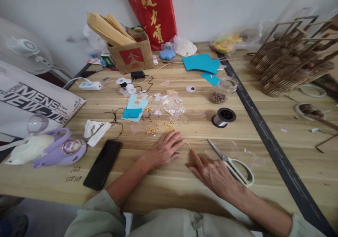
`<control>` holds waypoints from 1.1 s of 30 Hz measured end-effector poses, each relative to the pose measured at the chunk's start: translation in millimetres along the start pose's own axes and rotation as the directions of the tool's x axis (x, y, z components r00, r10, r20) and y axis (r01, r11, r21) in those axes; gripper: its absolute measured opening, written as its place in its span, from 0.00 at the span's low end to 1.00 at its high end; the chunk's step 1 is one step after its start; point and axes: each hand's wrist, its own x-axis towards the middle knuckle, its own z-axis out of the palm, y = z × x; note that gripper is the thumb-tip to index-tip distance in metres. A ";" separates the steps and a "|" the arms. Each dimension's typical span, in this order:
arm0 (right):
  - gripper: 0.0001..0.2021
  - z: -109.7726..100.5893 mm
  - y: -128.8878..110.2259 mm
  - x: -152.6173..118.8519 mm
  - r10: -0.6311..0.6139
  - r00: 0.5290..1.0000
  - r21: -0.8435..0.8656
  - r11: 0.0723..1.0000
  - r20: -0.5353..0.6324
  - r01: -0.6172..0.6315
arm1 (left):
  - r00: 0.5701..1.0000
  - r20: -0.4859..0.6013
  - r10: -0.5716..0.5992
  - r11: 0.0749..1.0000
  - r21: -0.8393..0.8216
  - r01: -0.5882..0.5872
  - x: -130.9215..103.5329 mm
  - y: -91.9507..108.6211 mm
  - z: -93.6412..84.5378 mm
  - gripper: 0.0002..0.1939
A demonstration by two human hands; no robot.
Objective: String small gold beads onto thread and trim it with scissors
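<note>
A thin gold chain (187, 144) lies on the wooden table between my hands. My left hand (167, 148) rests flat, fingers spread, its fingertips beside one end of the chain and a pile of small gold beads (169, 126). At the chain's other end, the stretched index finger of my right hand (215, 173) presses on the tabletop; the other fingers of that hand are partly hidden beneath it. Under and past the right wrist lie scissors (235, 166) with pale handles. A spool of clear line (224, 117) stands beyond them.
Small bags of silver pieces (171, 105) and blue cards (133, 108) lie ahead. A glass jar of beads (223, 91) stands at right, beyond the spool. On the left are a black phone (102, 164) and a purple bottle (62, 147). A wooden model (290, 61) occupies the far right.
</note>
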 end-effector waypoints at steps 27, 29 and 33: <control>0.26 -0.8 -0.1 -0.2 0.015 1.000 -0.013 1.000 0.014 -0.015 | 1.000 0.001 -0.008 1.000 -0.030 0.008 -0.1 -1.6 0.1 0.25; 0.25 -0.9 -0.2 -0.4 0.014 1.000 -0.007 1.000 0.001 -0.014 | 1.000 0.000 -0.011 0.999 -0.039 0.011 -0.2 -1.6 0.0 0.25; 0.25 -0.5 -0.7 -1.3 0.018 1.000 0.006 1.000 -0.021 -0.018 | 1.000 0.010 -0.009 0.999 -0.036 0.009 0.0 -1.4 -1.0 0.26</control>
